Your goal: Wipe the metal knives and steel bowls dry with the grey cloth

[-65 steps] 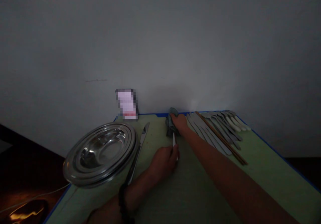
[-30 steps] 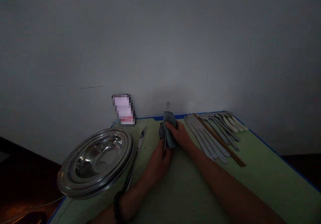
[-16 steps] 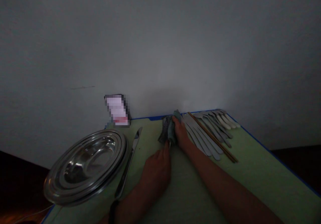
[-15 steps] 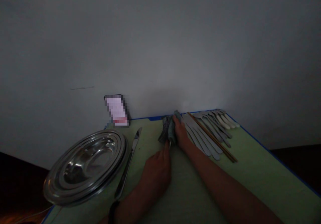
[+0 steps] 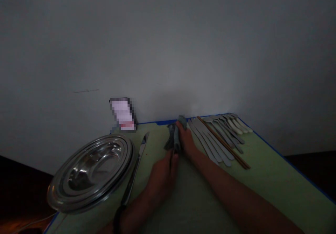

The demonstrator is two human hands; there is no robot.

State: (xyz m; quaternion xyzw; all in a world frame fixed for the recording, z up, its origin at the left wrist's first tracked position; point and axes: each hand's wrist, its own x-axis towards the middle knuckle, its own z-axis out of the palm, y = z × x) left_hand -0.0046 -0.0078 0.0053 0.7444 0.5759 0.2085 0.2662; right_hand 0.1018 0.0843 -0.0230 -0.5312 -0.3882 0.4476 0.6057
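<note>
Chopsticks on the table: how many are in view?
2: the chopsticks lie side by side on the green table, right of the right hand, among metal cutlery. No others show, though some could be hidden.

No legible lettering, the phone screen (image 5: 122,112) blurred into coarse blocks.

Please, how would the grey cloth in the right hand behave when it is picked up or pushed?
The grey cloth is probably floppy and would droop, since it bends into folds at the right hand. It is likely light for its size, because the fabric looks thin. Pushed, it may bunch rather than roll, being crumpled.
</note>
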